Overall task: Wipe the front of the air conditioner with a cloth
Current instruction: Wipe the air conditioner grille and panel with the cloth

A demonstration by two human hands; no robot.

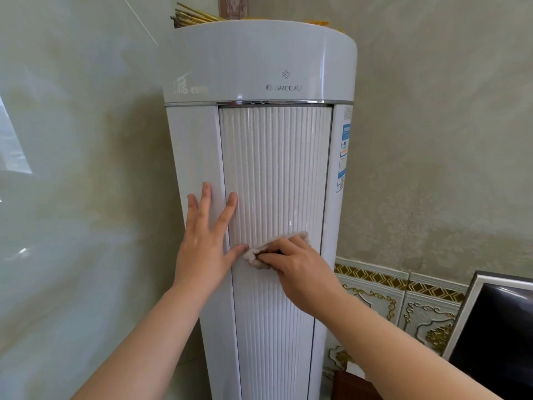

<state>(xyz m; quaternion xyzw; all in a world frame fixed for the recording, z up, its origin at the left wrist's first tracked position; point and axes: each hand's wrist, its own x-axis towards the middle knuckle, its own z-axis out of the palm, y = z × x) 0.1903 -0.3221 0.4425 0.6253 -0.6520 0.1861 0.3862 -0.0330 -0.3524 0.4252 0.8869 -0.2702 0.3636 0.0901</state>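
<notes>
so my left hand (206, 241) lies flat on the air conditioner (259, 168), fingers straight and spread – palm on the smooth white side strip, forefinger and thumb reaching onto the ribbed front panel (274, 174). my right hand (300, 269) has its fingers curled round a small pale cloth (259, 256), pressing it against the ribs about halfway down the panel, just beside my left thumb. the cloth is bunched, one end poking out past my fingertips – the other showing above my knuckles. a bundle of dry stalks (193, 18) sits on top of the unit, and a dark framed screen (496, 327) stands low to the right.
</notes>
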